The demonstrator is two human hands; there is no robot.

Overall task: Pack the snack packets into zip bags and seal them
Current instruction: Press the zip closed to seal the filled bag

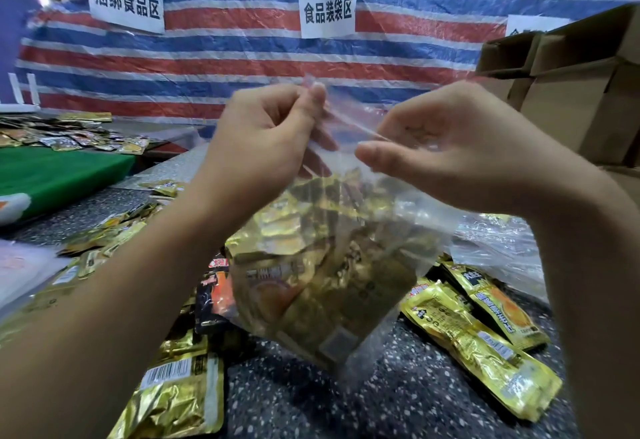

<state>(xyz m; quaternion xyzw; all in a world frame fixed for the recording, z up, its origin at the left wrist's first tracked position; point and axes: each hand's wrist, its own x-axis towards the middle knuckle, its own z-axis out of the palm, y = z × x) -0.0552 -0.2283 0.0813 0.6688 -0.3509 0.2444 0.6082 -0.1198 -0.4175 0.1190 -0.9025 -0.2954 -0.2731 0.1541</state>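
A clear zip bag (332, 265) hangs in the air in front of me, filled with several gold snack packets. My left hand (266, 133) pinches the bag's top strip at its left end between thumb and fingers. My right hand (446, 147) pinches the same strip further right, fingers curled over it. The strip runs slanted between both hands; whether it is pressed closed I cannot tell. Loose gold packets (481, 345) lie on the dark speckled table (398, 404) below, and more gold packets (176, 397) lie at the lower left.
Empty clear bags (498, 248) lie at the right. Cardboard boxes (571, 92) stack at the far right. A green mat (59, 172) and more packets (69, 137) sit at the far left. A striped tarp with paper signs (327, 9) hangs behind.
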